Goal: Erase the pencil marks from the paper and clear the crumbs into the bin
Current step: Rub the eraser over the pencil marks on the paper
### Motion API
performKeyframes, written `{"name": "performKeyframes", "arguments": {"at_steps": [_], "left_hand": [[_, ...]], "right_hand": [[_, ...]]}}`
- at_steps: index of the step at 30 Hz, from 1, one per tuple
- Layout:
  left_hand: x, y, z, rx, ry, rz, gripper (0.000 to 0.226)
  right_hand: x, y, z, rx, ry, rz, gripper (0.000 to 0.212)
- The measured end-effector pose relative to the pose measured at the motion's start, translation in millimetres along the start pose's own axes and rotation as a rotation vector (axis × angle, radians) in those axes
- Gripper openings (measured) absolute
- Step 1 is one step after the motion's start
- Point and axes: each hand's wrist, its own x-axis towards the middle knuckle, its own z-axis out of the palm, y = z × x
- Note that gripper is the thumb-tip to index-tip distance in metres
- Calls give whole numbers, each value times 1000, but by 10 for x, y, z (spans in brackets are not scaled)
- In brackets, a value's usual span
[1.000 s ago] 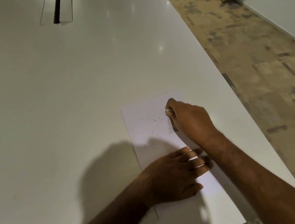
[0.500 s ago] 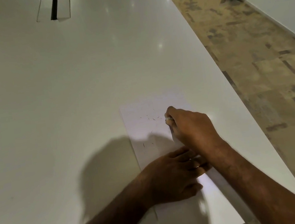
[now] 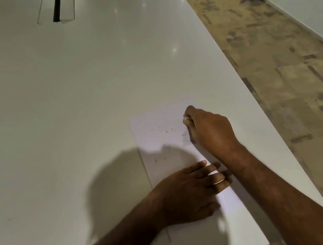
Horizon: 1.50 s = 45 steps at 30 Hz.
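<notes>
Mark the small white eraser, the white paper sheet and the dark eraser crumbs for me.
small white eraser [image 3: 186, 119], head view: tip showing past the fingers.
white paper sheet [image 3: 148, 142], head view: bare left part.
dark eraser crumbs [image 3: 166, 131], head view: one crumb in the upper scatter.

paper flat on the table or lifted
Flat: the paper lies spread on the table, left hand pressing its near part down.

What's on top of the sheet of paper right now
On the paper lie scattered dark eraser crumbs. The left hand rests flat on it; the right hand grips a pale eraser against it. Anything beneath the hands is hidden.
</notes>
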Motion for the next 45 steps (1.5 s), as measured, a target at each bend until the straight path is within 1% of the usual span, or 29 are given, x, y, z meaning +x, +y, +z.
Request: {"name": "performKeyframes", "arguments": {"at_steps": [3, 6, 8, 11, 15, 20, 24, 27, 31, 33, 38, 42, 45], "left_hand": [[-6, -8, 4, 22, -18, -4, 57], [2, -10, 18, 23, -34, 10, 57], [8, -4, 10, 9, -30, 4, 56], [5, -10, -8, -2, 1, -1, 55], [5, -1, -4, 16, -20, 6, 57], [5, -22, 28, -11, 16, 14, 55], [-6, -26, 14, -17, 51, 10, 55], [3, -18, 32, -15, 48, 16, 55], [11, -29, 46, 19, 38, 14, 56], [5, -33, 50, 12, 50, 18, 56], [13, -29, 58, -14, 71, 24, 54], [7, -7, 13, 6, 90, 17, 55], [8, -15, 6, 6, 100, 13, 53]], "right_hand": [[106, -2, -27, -17, -44, 31, 15], [-39, -17, -98, -41, -89, 27, 9], [-195, -24, -101, -37, -98, 25, 9], [-154, -7, -62, -22, -71, 34, 12], [34, 43, -45, -8, -51, 39, 16], [-281, 9, -77, -47, -61, 26, 6], [-87, 74, -23, 9, -12, -1, 13], [28, 94, -38, 0, -31, 8, 15], [-239, 72, -81, -36, -75, 6, 12], [-291, 67, -71, -20, -49, 6, 11], [-60, 65, -60, -1, -26, 16, 15], [-280, 50, -109, -41, -74, 36, 8], [-401, 65, -97, -40, -56, 44, 6]]}}
